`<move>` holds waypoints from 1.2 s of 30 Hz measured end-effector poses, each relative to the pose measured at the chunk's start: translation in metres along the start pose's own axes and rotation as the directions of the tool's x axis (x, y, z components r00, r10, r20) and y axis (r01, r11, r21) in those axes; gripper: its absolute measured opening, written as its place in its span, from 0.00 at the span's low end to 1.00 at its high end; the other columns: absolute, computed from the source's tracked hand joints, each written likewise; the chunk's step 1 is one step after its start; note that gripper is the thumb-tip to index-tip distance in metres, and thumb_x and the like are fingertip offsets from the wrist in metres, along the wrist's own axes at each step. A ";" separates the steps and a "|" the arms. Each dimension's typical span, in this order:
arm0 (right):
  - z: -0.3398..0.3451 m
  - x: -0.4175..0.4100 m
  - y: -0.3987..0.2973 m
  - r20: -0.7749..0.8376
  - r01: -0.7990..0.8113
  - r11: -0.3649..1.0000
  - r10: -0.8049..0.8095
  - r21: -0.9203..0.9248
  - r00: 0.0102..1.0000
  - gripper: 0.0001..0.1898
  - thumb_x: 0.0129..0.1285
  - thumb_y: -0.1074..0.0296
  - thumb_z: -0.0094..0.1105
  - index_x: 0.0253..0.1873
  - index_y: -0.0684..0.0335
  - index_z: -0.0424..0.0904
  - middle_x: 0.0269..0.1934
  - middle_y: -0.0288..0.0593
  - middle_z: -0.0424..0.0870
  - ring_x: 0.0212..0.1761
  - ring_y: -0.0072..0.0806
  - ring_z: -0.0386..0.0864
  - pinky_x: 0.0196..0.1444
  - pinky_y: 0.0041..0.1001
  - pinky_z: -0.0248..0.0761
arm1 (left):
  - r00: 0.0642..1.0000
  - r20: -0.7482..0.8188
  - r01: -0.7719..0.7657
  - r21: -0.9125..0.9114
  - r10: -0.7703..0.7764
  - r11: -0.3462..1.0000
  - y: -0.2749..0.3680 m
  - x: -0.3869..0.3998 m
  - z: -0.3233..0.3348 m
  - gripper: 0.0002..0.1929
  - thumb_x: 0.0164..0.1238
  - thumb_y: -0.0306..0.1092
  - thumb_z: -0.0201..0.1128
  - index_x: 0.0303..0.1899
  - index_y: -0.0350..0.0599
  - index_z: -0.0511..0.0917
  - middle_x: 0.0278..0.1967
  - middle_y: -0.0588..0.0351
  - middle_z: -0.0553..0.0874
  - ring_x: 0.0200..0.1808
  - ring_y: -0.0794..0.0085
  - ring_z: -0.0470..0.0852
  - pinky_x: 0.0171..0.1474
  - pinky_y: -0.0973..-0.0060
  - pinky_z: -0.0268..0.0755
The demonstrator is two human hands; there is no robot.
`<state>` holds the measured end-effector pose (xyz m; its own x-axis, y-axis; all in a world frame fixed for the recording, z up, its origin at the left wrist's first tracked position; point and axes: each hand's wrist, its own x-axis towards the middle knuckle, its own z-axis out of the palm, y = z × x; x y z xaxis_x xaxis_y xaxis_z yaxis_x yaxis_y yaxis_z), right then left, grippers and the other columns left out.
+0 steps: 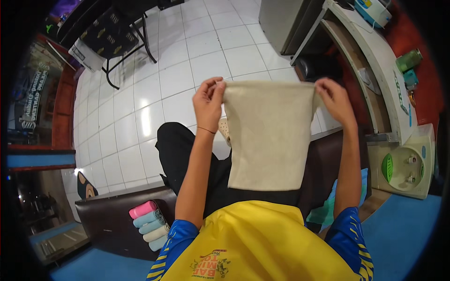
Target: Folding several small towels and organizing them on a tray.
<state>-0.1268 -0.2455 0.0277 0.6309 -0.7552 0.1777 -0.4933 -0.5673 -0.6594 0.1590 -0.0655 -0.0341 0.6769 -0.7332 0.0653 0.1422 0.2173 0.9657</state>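
A beige cloth [269,137] hangs spread out over my lap, its top edge stretched between both hands. My left hand [210,100] pinches its top left corner, and my right hand [332,96] grips the top right corner. On the dark brown padded bench [109,224] to my left lies a row of several rolled cloths [149,224], one pink, the others light blue and cream. A teal and blue cloth [325,207] lies on the bench at my right, partly behind my right arm.
A black chair [112,35] stands on the white tiled floor [175,70] ahead. At the right are a white desk [379,52], a refrigerator [284,24] and a water dispenser [404,161]. A beige clog [224,130] shows beside the hanging cloth.
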 end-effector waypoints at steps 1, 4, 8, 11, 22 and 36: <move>-0.012 0.006 -0.018 -0.095 0.012 1.000 -0.010 0.028 0.995 0.09 0.71 0.68 0.56 0.48 0.67 0.77 0.33 0.43 0.79 0.32 0.21 0.73 0.38 0.23 0.69 | 1.000 -0.020 -0.023 0.011 0.024 1.000 0.018 0.003 0.005 0.11 0.72 0.31 0.64 0.49 0.37 0.80 0.32 0.65 0.82 0.33 0.88 0.76 0.35 0.87 0.68; -0.041 0.008 -0.058 -0.176 0.069 0.997 -0.061 0.039 0.982 0.10 0.75 0.66 0.51 0.49 0.68 0.76 0.34 0.39 0.79 0.36 0.18 0.74 0.42 0.22 0.69 | 0.991 0.028 -0.133 -0.028 0.134 0.991 0.057 0.009 0.008 0.11 0.73 0.31 0.63 0.51 0.37 0.80 0.34 0.63 0.83 0.35 0.86 0.78 0.38 0.86 0.72; -0.059 -0.011 -0.079 -0.239 0.135 0.981 -0.099 0.140 0.966 0.09 0.75 0.69 0.51 0.49 0.69 0.77 0.35 0.36 0.79 0.38 0.18 0.73 0.45 0.20 0.69 | 0.965 0.046 -0.257 -0.027 0.258 0.966 0.094 -0.006 0.006 0.12 0.72 0.28 0.63 0.52 0.34 0.79 0.39 0.57 0.85 0.40 0.81 0.81 0.45 0.83 0.75; -0.063 -0.039 -0.084 -0.075 0.058 0.997 -0.054 0.053 0.996 0.08 0.73 0.73 0.51 0.50 0.69 0.77 0.37 0.37 0.78 0.40 0.20 0.74 0.47 0.21 0.69 | 0.973 0.073 -0.224 0.040 0.221 0.974 0.095 -0.033 -0.008 0.11 0.72 0.25 0.62 0.51 0.32 0.78 0.41 0.55 0.85 0.42 0.78 0.83 0.49 0.82 0.75; -0.002 -0.142 -0.038 0.358 -0.162 0.986 0.135 0.046 0.924 0.08 0.63 0.80 0.57 0.46 0.67 0.81 0.33 0.48 0.78 0.34 0.39 0.77 0.39 0.30 0.70 | 0.926 0.357 -0.085 0.510 -0.121 0.856 0.036 -0.138 -0.072 0.09 0.60 0.17 0.64 0.40 0.38 0.86 0.34 0.53 0.87 0.38 0.68 0.84 0.44 0.78 0.74; 0.012 -0.181 -0.039 0.541 -0.308 0.946 0.310 -0.097 0.782 0.07 0.60 0.77 0.64 0.43 0.63 0.86 0.32 0.47 0.81 0.37 0.41 0.78 0.40 0.33 0.71 | 0.778 0.565 -0.236 0.669 -0.276 0.705 0.031 -0.176 -0.091 0.10 0.57 0.18 0.63 0.38 0.43 0.87 0.41 0.58 0.87 0.45 0.63 0.82 0.51 0.72 0.72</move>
<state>-0.2151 -0.0826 0.0128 0.6643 -0.5885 -0.4608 -0.7193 -0.3357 -0.6083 0.1100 0.1292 -0.0386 0.0792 -0.9941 -0.0736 -0.5427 -0.1049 0.8334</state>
